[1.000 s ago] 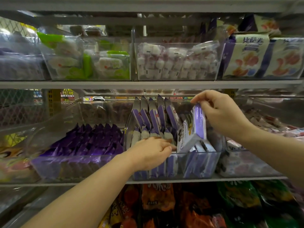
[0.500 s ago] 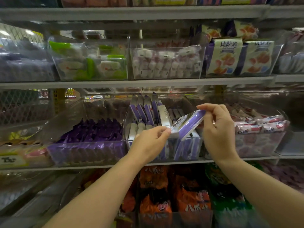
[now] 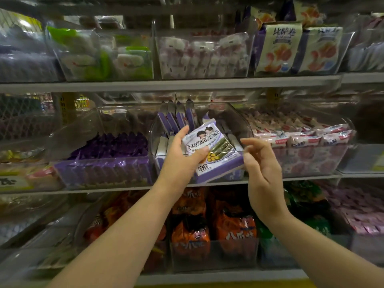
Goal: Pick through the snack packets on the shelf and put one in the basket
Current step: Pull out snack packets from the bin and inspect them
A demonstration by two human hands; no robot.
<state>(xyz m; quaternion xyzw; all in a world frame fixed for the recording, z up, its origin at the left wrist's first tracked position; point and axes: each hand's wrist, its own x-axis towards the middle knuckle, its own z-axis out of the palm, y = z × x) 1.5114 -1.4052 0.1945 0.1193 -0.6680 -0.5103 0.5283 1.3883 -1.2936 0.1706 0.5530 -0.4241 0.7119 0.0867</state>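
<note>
On the middle shelf [image 3: 124, 188], at the far left, a clear bin of dark purple wrapped sweets [image 3: 108, 154] is being displayed, standing just beside the clear bin of upright purple-and-white packets [image 3: 176, 119] at the centre. In front of that centre bin, a purple-and-white snack packet [image 3: 216, 150] is being held by the left hand [image 3: 182, 161]: the thumb is being pressed across the packet's printed face while the fingers are being kept behind its left edge, so the packet is lying tilted, its front turned toward the camera and its lower right corner jutting out past the palm. Just to the right of the packet, the right hand [image 3: 261, 173] is being held apart from it, empty, with the fingers loosely curled and spread; whether a fingertip is touching the packet's corner cannot be told. Farther right, a bin of pink-and-white wrapped snacks [image 3: 307, 140] is being displayed on the same shelf. No basket is being shown.
</note>
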